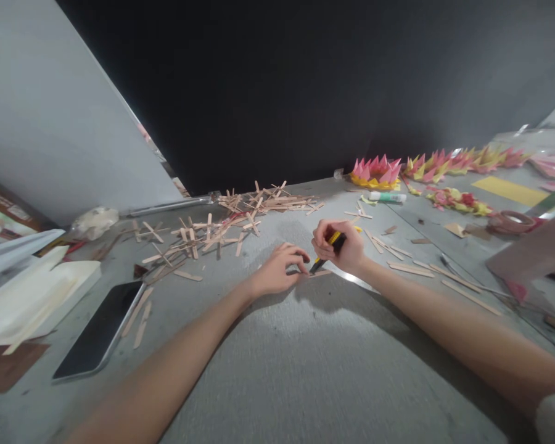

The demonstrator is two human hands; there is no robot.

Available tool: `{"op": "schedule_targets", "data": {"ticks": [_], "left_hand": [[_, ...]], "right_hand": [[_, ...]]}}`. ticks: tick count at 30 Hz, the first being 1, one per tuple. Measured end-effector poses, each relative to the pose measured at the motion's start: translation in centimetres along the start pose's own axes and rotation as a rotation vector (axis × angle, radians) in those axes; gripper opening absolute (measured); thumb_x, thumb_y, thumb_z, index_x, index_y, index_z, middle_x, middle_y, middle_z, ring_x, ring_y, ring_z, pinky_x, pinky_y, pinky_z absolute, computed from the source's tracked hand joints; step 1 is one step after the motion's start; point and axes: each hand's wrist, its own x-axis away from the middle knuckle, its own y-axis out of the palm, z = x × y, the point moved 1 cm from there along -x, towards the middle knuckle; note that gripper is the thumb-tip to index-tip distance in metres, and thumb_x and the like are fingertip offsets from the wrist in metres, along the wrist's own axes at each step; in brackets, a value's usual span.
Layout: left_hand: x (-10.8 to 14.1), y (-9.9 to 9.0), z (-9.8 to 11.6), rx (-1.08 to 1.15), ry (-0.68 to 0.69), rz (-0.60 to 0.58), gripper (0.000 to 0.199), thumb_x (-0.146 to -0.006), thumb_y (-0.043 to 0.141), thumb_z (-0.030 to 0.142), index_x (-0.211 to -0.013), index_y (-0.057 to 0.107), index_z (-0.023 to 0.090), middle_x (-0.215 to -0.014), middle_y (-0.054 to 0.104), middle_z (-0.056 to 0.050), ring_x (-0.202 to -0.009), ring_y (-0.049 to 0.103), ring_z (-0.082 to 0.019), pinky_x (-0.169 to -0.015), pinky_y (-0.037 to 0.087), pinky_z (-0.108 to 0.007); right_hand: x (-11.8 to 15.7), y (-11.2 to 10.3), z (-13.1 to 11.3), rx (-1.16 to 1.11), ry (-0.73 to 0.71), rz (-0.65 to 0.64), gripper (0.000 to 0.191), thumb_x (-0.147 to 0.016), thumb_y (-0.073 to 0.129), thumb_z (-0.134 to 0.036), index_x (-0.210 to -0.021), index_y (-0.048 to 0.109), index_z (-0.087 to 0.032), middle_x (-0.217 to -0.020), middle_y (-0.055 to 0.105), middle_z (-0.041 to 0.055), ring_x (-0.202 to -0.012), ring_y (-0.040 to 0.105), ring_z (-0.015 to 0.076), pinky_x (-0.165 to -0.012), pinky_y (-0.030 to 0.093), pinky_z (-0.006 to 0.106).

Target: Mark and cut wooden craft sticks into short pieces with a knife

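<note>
Head view: both hands are meeting over a small wooden stick [322,273], mid-table!
The right hand [340,243] is wrapping tightly around a yellow-and-black cutter [335,240], its forearm reaching in diagonally, and the cutter's tip is slanting down onto the flat, pale stick. Opposite, the left hand [281,269] is lying low, palm down, fingers curving and slightly parting, fingertips coming right beside the stick's end; whether they're pinching it, I can't tell. Behind, slim sticks [277,202] are forming a tangled, criss-crossing heap on the scuffed grey table [277,370]. Over on the right, folded pink-and-yellow paper [376,172] is standing in crisp, pointed petals, while at the left a glossy black phone [99,330] is lying flat.
</note>
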Motion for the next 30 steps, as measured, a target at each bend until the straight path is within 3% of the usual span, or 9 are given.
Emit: {"op": "schedule_targets", "data": {"ticks": [4, 11, 18, 23, 27, 30], "left_hand": [[-0.3, 0.1, -0.1, 0.023, -0.022, 0.071, 0.014, -0.096, 0.059, 0.024, -0.088, 0.07, 0.023, -0.11, 0.075, -0.005, -0.111, 0.061, -0.024, -0.106, 0.045, -0.043], [-0.5, 0.4, -0.3, -0.017, -0.115, 0.207, 0.017, -0.094, 0.05, 0.016, -0.093, 0.066, 0.022, -0.098, 0.072, -0.005, -0.104, 0.062, -0.024, -0.094, 0.049, -0.039], [-0.6, 0.7, -0.8, -0.041, -0.133, 0.224, 0.018, -0.094, 0.05, 0.015, -0.094, 0.066, 0.021, -0.1, 0.071, -0.006, -0.105, 0.062, -0.023, -0.097, 0.049, -0.039], [-0.7, 0.9, -1.2, -0.024, -0.148, 0.248, 0.016, -0.091, 0.051, 0.016, -0.092, 0.067, 0.02, -0.098, 0.071, -0.006, -0.102, 0.063, -0.023, -0.095, 0.049, -0.038], [-0.6, 0.5, -1.4, 0.181, -0.282, 0.289, 0.019, -0.092, 0.051, 0.025, -0.092, 0.069, 0.02, -0.094, 0.074, -0.005, -0.091, 0.066, -0.021, -0.089, 0.051, -0.035], [-0.5, 0.1, -1.9, 0.445, -0.377, 0.455, 0.016, -0.086, 0.058, 0.029, -0.086, 0.071, 0.019, -0.09, 0.075, -0.005, -0.087, 0.068, -0.021, -0.087, 0.052, -0.033]], "right_hand": [[-0.3, -0.3, 0.3, 0.051, 0.058, -0.093, 0.04, -0.086, 0.055, -0.048, -0.059, 0.061, -0.018, -0.045, 0.033, -0.0047, -0.04, 0.029, 0.0103, -0.044, 0.024, 0.025], [-0.3, 0.1, 0.7, -0.005, 0.052, -0.086, 0.045, -0.086, 0.056, -0.042, -0.048, 0.039, -0.024, -0.043, 0.026, -0.0058, -0.042, 0.019, 0.0094, -0.045, 0.019, 0.025], [-0.4, 0.9, 1.2, 0.027, 0.0, -0.091, 0.039, -0.08, 0.057, -0.03, -0.046, 0.04, -0.024, -0.041, 0.029, -0.0059, -0.039, 0.021, 0.0087, -0.044, 0.018, 0.025], [-0.2, 0.7, 1.0, 0.047, -0.002, -0.086, 0.039, -0.082, 0.054, -0.031, -0.047, 0.038, -0.025, -0.042, 0.027, -0.0068, -0.039, 0.019, 0.0089, -0.043, 0.018, 0.025], [0.1, 0.6, 1.1, 0.086, -0.013, -0.083, 0.043, -0.087, 0.056, -0.039, -0.049, 0.04, -0.024, -0.044, 0.028, -0.0065, -0.042, 0.021, 0.0094, -0.045, 0.018, 0.025], [0.3, 0.9, 1.5, 0.146, -0.043, -0.087, 0.049, -0.092, 0.058, -0.048, -0.053, 0.044, -0.023, -0.046, 0.034, -0.0052, -0.043, 0.028, 0.0107, -0.046, 0.023, 0.026]]}}
